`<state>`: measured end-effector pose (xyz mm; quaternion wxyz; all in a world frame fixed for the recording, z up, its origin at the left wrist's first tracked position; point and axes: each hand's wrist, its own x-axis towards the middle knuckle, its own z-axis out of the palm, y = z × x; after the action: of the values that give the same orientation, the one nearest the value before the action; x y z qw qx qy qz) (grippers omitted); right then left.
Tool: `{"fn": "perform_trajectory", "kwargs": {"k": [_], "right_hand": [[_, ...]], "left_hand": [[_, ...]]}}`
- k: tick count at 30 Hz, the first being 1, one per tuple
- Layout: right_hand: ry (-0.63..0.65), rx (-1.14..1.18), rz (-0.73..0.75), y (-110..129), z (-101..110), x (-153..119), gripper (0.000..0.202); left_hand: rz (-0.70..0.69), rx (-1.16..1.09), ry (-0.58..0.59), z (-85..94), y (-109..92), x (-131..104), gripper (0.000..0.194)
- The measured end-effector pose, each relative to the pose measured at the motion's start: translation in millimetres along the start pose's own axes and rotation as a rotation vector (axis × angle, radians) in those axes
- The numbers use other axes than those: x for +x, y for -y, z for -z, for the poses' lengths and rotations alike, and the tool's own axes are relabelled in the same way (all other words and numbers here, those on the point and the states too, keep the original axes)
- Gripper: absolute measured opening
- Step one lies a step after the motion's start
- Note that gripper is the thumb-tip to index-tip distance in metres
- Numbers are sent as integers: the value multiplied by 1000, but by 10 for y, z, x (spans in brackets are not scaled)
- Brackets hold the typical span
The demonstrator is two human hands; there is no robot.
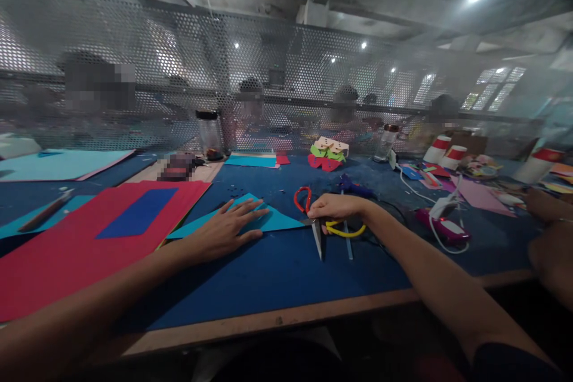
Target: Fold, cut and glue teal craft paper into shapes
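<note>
My left hand [235,224] lies flat with its fingers spread on a folded turquoise paper [280,218], whose pointed corner reaches right toward the scissors. My right hand [338,208] is closed around the middle of the scissors [317,239], near the pivot. One handle loop is red and the other is yellow. The scissor blades stand apart, one pointing toward the table's front edge, the other near the paper's tip. Just beyond my right hand rests a dark blue glue gun [356,185]. A clear glue stick [349,248] lies beside the yellow loop.
Red paper [67,250] with a blue rectangle [138,213] covers the left side, near a utility knife [47,210]. Paper butterfly shapes [326,154], glass jars [209,134] and a purple device with a white cable [443,227] stand around. Another person's hands [548,206] are at right.
</note>
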<state>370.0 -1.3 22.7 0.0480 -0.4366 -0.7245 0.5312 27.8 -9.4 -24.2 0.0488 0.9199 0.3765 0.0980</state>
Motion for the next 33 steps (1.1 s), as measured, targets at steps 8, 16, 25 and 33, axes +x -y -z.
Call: {"fn": "perform_trajectory", "kwargs": {"k": [8,16,25,33], "right_hand": [[-52,-22,-3,21,10,-7,45],[-55,-49,-13,-11,21,4,44],[-42,10,-10,-23,2,13,47],[-11,12,16,-41,28,22,48]], "left_hand": [[75,6,3,-77,-32,49,61],[71,-7,-43,-137,2,40,52],[64,4,-49,-140,8,51,51],[70,28,8,-99,-7,59,53]]}}
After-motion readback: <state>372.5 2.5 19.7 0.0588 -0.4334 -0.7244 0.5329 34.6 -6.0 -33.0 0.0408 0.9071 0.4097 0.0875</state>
